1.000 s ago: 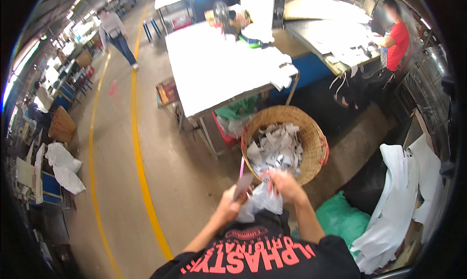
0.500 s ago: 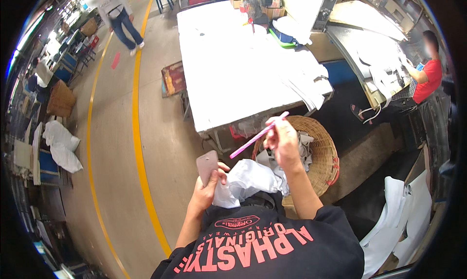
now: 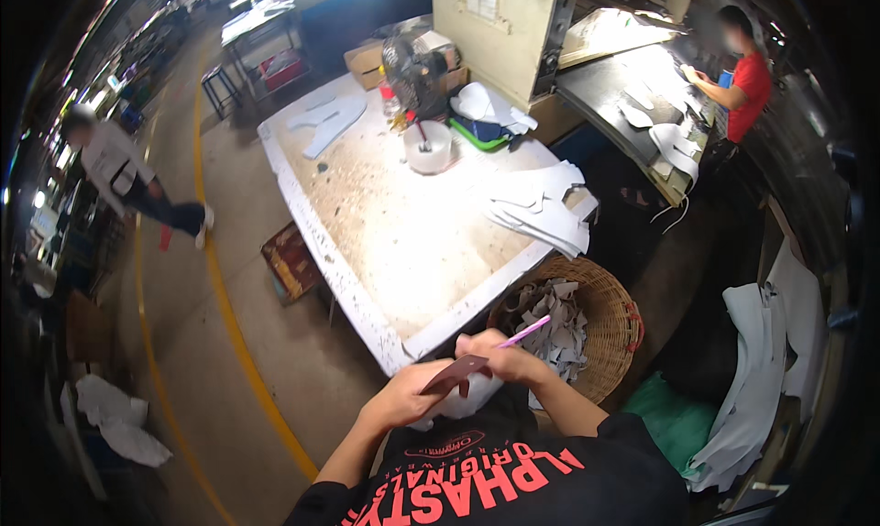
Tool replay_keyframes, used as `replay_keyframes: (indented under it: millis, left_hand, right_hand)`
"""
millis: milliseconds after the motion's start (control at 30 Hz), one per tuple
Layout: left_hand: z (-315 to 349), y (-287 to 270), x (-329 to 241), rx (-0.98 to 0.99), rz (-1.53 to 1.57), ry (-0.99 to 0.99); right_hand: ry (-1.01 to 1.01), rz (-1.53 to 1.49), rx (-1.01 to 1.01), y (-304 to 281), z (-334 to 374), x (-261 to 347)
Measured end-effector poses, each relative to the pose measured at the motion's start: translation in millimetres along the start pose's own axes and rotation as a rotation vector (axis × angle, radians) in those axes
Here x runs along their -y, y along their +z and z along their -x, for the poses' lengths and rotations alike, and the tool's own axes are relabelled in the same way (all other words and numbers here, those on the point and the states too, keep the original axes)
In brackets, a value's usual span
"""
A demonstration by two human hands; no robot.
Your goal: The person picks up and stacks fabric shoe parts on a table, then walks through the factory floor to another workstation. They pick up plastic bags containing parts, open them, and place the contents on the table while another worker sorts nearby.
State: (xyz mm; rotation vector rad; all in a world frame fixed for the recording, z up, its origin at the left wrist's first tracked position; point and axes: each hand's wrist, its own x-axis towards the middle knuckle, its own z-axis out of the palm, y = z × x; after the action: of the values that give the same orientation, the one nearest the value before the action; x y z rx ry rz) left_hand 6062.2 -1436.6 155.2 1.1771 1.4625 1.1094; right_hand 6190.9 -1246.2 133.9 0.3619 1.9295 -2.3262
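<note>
Close in front of my body, my left hand (image 3: 403, 396) grips a thin, flat, reddish-grey piece (image 3: 456, 373) with rounded corners and a small dark spot near one end; whether it is a phone or a card is unclear. My right hand (image 3: 511, 359) is closed around a pink pen (image 3: 529, 330), whose one end sticks out to the right. Both hands meet at the flat piece, and the right fingertips are partly hidden behind it. Under them a white plastic bag (image 3: 469, 399) shows against my black shirt.
Ahead stands a worktable (image 3: 367, 233) with white cut pieces (image 3: 541, 210), a white bowl (image 3: 428, 148) and a fan (image 3: 410, 75). A wicker basket (image 3: 612, 320) of scraps is at my right. A person in red (image 3: 753, 86) works far right; another person (image 3: 119, 164) walks at left.
My right hand has come down and left with the pen to meet my left hand. The flat piece has tilted from upright toward flat. The view has shifted; the person at left has walked nearer.
</note>
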Motion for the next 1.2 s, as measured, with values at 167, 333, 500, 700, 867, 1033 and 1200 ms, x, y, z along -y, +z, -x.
replay_keyframes:
  millis: [167, 333, 500, 700, 867, 1033, 1200]
  left_hand:
    - [-16.4, -23.3, 12.0, 0.118, 0.348, -0.131]
    - [-27.6, -61.7, 7.3, -0.253, 0.644, 0.009]
    - [-86.2, -88.0, 48.6, -0.703, 0.311, -0.010]
    - [-150.0, -52.1, 146.5, -1.003, -0.559, -0.252]
    - [-156.0, -37.7, 166.9, -1.140, -0.613, -0.292]
    - [-164.1, -37.5, 157.0, -1.186, -0.576, -0.305]
    - [-174.7, -35.7, 147.3, -1.245, -0.614, -0.310]
  right_hand:
    - [0.060, -0.005, 0.269, -38.1, -11.1, 22.2]
    - [-0.358, -0.074, -0.256, -127.7, -15.0, 87.1]
    - [-0.821, 0.103, -0.664, -216.8, -26.7, 184.9]
    - [-1.382, 0.307, -0.998, -292.3, -95.7, 288.7]
    - [-1.619, 0.033, -0.935, -352.8, -167.5, 365.4]
    - [-1.596, -0.087, -1.053, -399.3, -222.5, 426.4]
    - [-1.684, -0.202, -1.125, -431.0, -266.7, 462.6]
